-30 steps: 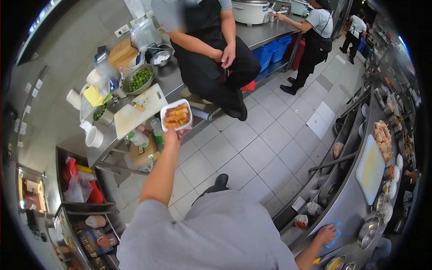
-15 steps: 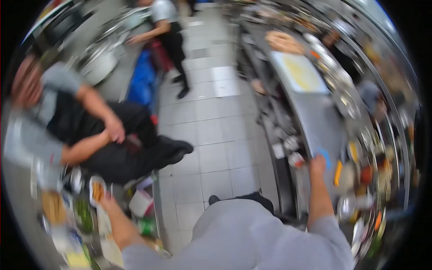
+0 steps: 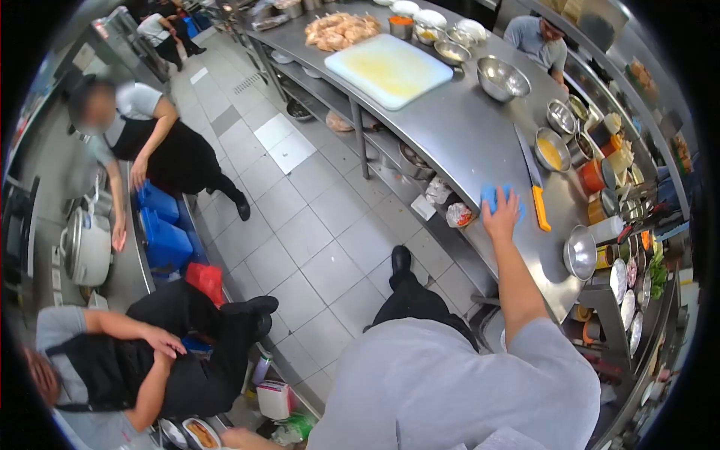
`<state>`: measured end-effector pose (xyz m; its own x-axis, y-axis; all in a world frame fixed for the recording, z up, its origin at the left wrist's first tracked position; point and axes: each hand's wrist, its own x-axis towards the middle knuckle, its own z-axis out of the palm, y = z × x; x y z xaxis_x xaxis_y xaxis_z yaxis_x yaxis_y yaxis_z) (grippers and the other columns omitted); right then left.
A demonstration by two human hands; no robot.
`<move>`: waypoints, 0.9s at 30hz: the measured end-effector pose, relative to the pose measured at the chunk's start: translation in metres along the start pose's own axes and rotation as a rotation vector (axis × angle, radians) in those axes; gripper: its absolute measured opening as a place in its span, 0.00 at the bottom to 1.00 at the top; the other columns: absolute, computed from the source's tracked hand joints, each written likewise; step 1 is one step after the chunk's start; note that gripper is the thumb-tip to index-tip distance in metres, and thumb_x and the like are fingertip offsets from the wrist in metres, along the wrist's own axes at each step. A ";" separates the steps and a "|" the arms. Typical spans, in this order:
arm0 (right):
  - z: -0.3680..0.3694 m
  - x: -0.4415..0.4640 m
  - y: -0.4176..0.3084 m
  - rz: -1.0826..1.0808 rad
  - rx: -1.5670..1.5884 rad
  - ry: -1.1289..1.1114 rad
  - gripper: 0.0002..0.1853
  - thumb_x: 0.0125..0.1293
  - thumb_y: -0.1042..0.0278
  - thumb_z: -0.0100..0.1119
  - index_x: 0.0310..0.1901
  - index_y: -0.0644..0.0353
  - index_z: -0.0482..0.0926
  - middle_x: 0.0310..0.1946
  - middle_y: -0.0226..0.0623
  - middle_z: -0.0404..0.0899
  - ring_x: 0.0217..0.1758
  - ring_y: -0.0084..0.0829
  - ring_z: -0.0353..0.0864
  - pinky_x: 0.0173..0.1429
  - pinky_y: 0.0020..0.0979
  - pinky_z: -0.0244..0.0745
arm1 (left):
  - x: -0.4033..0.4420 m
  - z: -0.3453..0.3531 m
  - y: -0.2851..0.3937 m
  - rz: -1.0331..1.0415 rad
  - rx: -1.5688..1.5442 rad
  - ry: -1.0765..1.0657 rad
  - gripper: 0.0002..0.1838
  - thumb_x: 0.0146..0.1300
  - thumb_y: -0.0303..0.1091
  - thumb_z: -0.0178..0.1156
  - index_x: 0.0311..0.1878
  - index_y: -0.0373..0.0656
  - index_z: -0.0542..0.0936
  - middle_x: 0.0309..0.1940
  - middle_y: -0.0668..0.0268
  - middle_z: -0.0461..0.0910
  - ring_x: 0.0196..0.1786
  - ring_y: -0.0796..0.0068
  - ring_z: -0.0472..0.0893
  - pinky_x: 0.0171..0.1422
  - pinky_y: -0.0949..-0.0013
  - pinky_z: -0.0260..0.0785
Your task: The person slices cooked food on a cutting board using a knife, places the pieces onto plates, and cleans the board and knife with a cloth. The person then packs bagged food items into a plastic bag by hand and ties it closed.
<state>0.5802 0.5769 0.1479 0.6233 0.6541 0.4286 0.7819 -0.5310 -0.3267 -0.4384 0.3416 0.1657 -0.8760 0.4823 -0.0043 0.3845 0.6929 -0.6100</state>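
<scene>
Blue cloth [image 3: 490, 196] near front edge of steel counter [image 3: 480, 150]; right hand [image 3: 501, 215] over it, fingers spread. Orange-handled knife [image 3: 537, 193] just beside, in way between cloth and steel bowl [image 3: 580, 253]. White cutting board [image 3: 390, 71], raw meat [image 3: 343, 31] farther along. Left hand [image 3: 241, 437] by food tray [image 3: 215, 432]; can't tell grip. Seated person's shoes [image 3: 259, 304] jut over tiled floor [image 3: 330, 274].

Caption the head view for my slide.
Right grip on blue cloth at steel counter, orange-handled knife alongside; left grip near white food tray.
</scene>
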 end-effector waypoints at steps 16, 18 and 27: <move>0.188 0.430 -0.054 0.074 0.277 -0.013 0.22 0.67 0.57 0.61 0.60 0.54 0.84 0.55 0.54 0.84 0.59 0.57 0.82 0.68 0.42 0.76 | -0.222 -0.221 0.269 0.408 -1.111 -0.965 0.26 0.70 0.27 0.63 0.69 0.34 0.73 0.46 0.59 0.83 0.44 0.65 0.83 0.49 0.62 0.79; 0.215 0.465 -0.048 0.033 0.343 0.029 0.26 0.68 0.57 0.61 0.66 0.57 0.80 0.68 0.53 0.77 0.74 0.55 0.72 0.76 0.57 0.67 | -0.198 -0.218 0.265 0.332 -1.098 -0.945 0.27 0.71 0.27 0.63 0.71 0.33 0.72 0.47 0.59 0.83 0.44 0.65 0.83 0.49 0.62 0.79; 0.210 0.243 -0.233 -0.172 0.103 -0.381 0.29 0.63 0.60 0.63 0.66 0.62 0.79 0.75 0.52 0.69 0.80 0.52 0.62 0.73 0.68 0.61 | -0.190 -0.270 0.393 0.670 -0.855 -0.710 0.20 0.73 0.33 0.64 0.64 0.38 0.79 0.41 0.64 0.85 0.43 0.71 0.84 0.46 0.66 0.77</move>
<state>0.5521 0.9724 0.1511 0.4289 0.8910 0.1493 0.8603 -0.3523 -0.3685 -0.0420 0.6666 0.1404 -0.3022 0.6607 -0.6872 0.6376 0.6760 0.3695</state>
